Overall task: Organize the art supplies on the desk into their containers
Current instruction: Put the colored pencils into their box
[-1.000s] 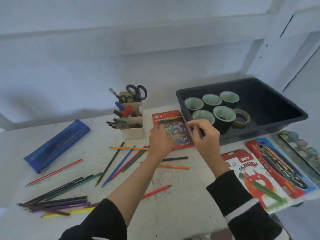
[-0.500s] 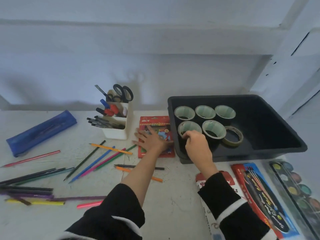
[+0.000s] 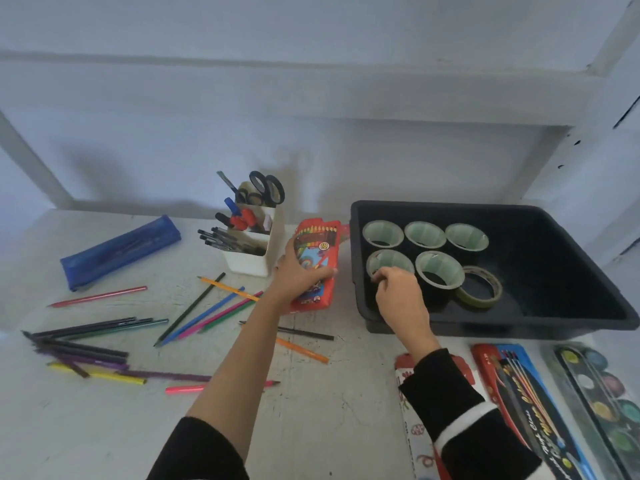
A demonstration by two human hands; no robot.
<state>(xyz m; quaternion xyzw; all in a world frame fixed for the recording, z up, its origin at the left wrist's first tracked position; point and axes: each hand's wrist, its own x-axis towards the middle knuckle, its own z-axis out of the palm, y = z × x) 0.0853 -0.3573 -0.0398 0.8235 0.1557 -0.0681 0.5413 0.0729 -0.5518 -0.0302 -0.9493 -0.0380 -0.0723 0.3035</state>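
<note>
Coloured-pencil box (image 3: pixel 318 251): likely light, stiff card, slick; take by long edges. Tilted, just left of black tray (image 3: pixel 554 258), clasped by left hand (image 3: pixel 299 271). Right hand (image 3: pixel 398 296): curled at tray's near-left tape roll (image 3: pixel 391 258); hold unclear.

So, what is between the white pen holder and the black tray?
The head view shows the red pencil box there, gripped by the left hand, with the white pen holder on one side and the black tray on the other.

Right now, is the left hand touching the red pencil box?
Touching. The head view shows the left hand gripping the red pencil box, with fingers and thumb curled round its sides.
</note>
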